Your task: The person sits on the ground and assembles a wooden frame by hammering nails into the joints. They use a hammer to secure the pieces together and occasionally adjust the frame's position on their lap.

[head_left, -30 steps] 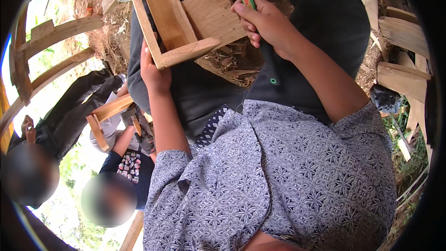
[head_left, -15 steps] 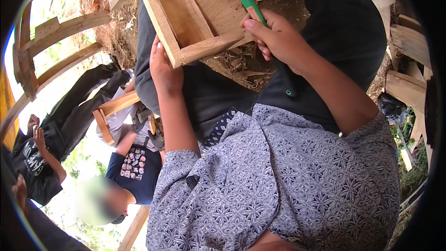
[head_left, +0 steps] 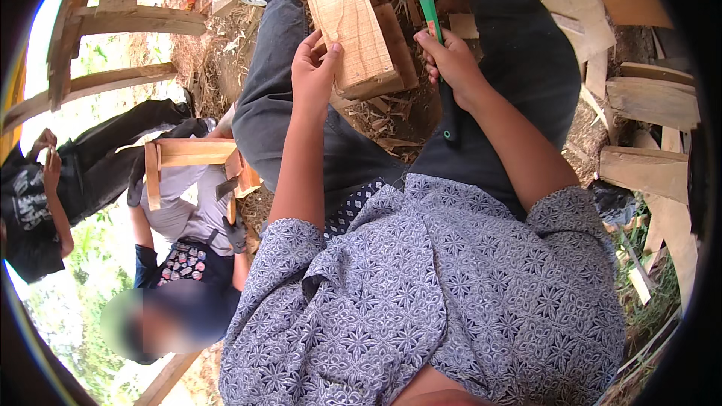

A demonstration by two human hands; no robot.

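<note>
A long wooden box (head_left: 352,26) is tilted between my legs, one broad pale side turned up toward me. My left hand (head_left: 312,75) grips its left edge near the close end, thumb on the flat face. The fingers' far parts are hidden behind the wood. In my right hand (head_left: 455,64) is a claw hammer (head_left: 429,13) with a green and black handle, held partway along the grip. Its metal head points away from me, to the right of the box and apart from it. The box's inside cannot be seen now.
Wood shavings and offcuts (head_left: 575,26) cover the ground ahead. Boards (head_left: 650,101) are stacked at the right. On the left, a gloved co-worker (head_left: 192,256) handles a wooden frame (head_left: 197,152), and another person in black (head_left: 45,203) is beyond. Curved timber (head_left: 139,21) stands at the far left.
The box has turned over from showing its open hollow to showing a flat side, and moved right. My left hand shifted with it. The hammer moved slightly right and away from the box.
</note>
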